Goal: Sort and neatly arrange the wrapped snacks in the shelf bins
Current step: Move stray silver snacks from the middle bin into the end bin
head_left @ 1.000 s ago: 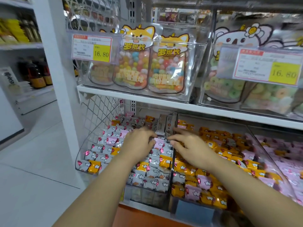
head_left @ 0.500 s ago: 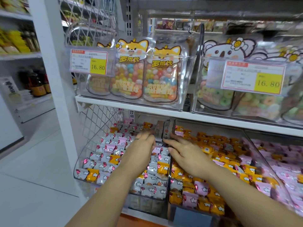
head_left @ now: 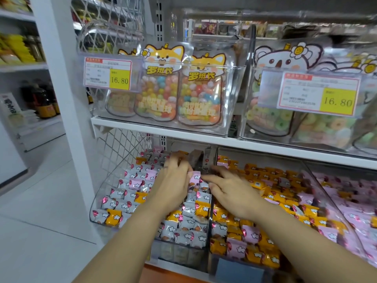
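Note:
On the lower shelf, the clear left bin [head_left: 106, 180] holds mostly grey wrapped snacks [head_left: 189, 227] mixed with pink and orange ones. The middle bin [head_left: 318, 180] holds mostly orange snacks [head_left: 265, 174] with a few pink. My left hand [head_left: 175, 184] reaches deep into the left bin, its fingertips curled on a pink wrapped snack [head_left: 194, 177] beside the divider [head_left: 210, 203]. My right hand [head_left: 230, 190] lies across the divider with fingers spread; its index finger touches the same pink snack.
A third bin at the right holds pink snacks [head_left: 357, 201]. The upper shelf [head_left: 224, 139] carries clear bins of candy bags [head_left: 161, 86] with 16.80 price tags. A white post [head_left: 67, 99] and wire mesh stand on the left, next to an aisle floor.
Both hands have moved further back along the divider. A pink snack now sits at my left fingertips. The view has tilted up a little.

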{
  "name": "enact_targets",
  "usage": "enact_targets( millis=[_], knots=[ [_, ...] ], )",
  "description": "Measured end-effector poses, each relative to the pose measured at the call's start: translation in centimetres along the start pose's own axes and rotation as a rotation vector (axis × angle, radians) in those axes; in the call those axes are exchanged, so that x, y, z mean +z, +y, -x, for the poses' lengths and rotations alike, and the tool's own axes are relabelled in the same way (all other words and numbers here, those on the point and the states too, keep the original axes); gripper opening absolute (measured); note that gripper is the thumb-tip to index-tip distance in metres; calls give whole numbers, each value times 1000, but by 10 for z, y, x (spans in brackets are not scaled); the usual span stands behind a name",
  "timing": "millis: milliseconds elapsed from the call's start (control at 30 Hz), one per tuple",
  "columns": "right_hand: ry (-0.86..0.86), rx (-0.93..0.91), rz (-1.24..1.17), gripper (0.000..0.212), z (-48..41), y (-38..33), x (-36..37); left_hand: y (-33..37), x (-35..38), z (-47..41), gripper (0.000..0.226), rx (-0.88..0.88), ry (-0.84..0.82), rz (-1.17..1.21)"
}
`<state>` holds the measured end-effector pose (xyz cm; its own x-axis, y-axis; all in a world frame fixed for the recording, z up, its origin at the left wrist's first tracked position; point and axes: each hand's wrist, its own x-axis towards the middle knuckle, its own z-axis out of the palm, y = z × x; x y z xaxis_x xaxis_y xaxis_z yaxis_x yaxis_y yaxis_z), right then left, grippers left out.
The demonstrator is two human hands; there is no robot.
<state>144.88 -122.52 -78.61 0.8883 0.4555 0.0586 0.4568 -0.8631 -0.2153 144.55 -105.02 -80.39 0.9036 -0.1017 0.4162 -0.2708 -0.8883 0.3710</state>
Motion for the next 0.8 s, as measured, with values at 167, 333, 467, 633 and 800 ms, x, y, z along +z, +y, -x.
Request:
enact_targets(
  millis=[167,333,467,633,800],
  knots=[
    [56,-42,20,39,-1,-3,2,-1,-2,-6,21,-68,-223,136],
    [78,-41,-15,37,-5,-5,1,5,-5,-16,20,-112,-181,317],
    [54,-34,-20,38,-7,-1,0,17,-13,-13,10,-124,3,513],
    [-32,-23,6,40,-6,-3,-5,27,-17,14,10,-74,387,597],
    [69,-80,-108,48,10,-5,-11,52,-31,40,13,-25,576,692]
  ],
)
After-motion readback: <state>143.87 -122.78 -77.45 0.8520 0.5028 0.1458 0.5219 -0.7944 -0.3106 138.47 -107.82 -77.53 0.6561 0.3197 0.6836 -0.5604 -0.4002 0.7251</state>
